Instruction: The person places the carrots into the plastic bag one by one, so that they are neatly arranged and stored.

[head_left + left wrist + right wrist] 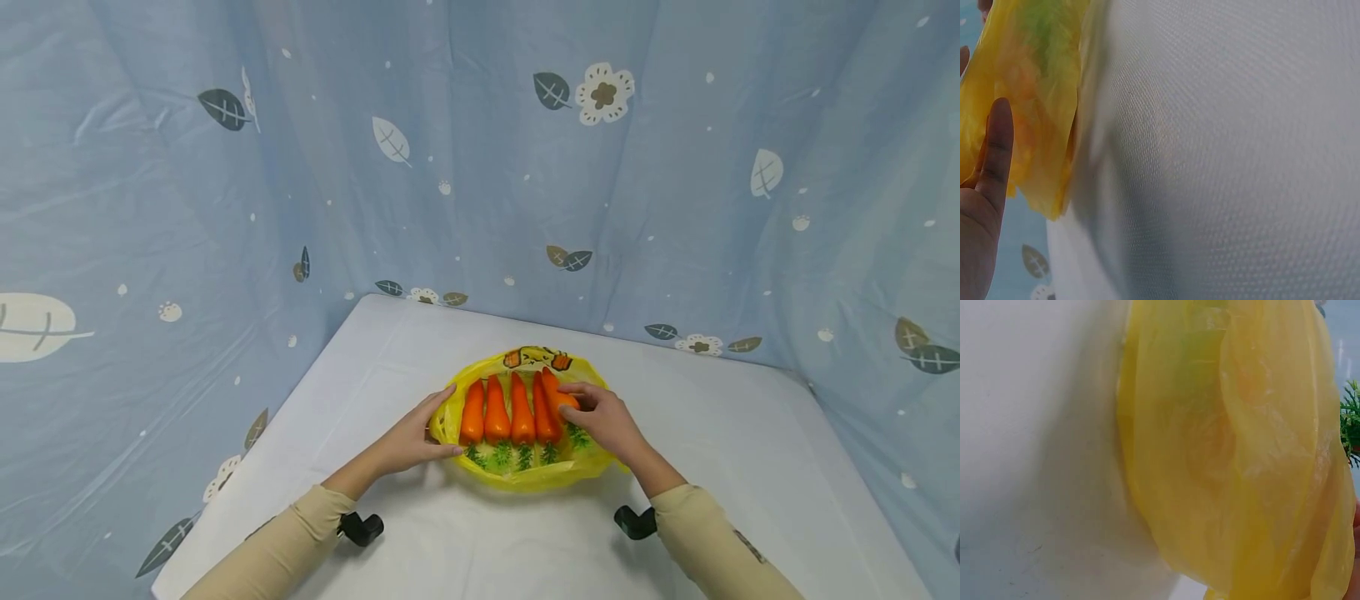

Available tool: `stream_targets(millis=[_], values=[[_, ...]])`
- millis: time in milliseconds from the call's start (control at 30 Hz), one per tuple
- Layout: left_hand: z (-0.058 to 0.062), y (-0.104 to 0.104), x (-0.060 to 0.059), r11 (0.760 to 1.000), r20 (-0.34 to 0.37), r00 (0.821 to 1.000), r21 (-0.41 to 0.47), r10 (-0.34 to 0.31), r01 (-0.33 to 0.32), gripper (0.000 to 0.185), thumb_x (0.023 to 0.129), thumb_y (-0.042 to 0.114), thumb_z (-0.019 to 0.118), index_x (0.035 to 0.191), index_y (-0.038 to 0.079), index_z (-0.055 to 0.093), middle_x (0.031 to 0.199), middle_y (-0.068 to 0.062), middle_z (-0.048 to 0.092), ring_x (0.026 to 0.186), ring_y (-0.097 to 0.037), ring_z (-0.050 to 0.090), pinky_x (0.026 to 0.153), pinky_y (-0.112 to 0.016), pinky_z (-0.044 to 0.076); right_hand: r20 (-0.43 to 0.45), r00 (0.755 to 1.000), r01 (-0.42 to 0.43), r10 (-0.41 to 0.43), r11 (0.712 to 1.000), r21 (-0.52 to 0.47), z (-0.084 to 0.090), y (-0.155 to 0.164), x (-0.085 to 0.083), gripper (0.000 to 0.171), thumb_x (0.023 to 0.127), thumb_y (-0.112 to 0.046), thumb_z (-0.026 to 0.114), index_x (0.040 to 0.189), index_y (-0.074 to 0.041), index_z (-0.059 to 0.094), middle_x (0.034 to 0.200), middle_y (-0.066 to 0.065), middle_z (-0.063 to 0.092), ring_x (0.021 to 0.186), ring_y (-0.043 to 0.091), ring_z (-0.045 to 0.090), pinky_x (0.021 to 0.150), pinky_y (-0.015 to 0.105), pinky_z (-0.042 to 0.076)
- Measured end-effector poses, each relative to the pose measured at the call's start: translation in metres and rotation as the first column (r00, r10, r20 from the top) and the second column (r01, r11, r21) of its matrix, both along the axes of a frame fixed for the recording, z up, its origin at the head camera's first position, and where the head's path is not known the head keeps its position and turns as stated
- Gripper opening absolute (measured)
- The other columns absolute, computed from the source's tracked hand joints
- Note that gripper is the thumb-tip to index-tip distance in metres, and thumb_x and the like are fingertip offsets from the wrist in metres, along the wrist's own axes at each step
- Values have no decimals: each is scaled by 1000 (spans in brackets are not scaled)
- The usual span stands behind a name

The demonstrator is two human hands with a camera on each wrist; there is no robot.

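A yellow plastic bag lies spread wide at the middle of the white table, with several orange carrots side by side in it. Their green leafy ends point toward me. My left hand rests against the bag's left side; in the left wrist view its straight thumb lies along the plastic. At the right end of the row, my right hand holds the last carrot with thumb and fingers, partly covering it. In the right wrist view the yellow bag hides most of that hand.
The white tabletop stretches around the bag. Blue patterned cloth hangs behind the table and along both sides. Black devices sit at both wrists.
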State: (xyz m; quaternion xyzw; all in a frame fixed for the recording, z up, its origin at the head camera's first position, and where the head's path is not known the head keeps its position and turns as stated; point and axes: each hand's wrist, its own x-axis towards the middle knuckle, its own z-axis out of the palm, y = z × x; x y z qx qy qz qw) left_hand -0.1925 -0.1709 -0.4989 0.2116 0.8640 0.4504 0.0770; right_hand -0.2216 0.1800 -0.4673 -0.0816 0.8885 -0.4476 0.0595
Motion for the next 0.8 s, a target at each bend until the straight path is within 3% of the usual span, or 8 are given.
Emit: stream_targets(millis=[433, 800], values=[[1, 0, 0, 1000, 9, 1000, 20, -5, 5, 98, 87, 28, 82, 163, 11, 22, 165, -16, 25, 149, -38, 29, 118, -59, 27, -13, 1000, -16, 17, 992, 122, -9, 6, -3, 40, 96, -22, 72, 134, -12, 67, 130, 14, 66, 108, 30, 63, 85, 41, 57], [2, 0, 1, 1000, 14, 1000, 25, -4, 4, 98, 87, 28, 82, 163, 12, 22, 165, -16, 26, 149, -38, 29, 117, -59, 28, 37, 999, -28, 23, 987, 156, -10, 5, -6, 41, 96, -21, 71, 135, -10, 66, 134, 15, 63, 114, 33, 61, 93, 47, 55]])
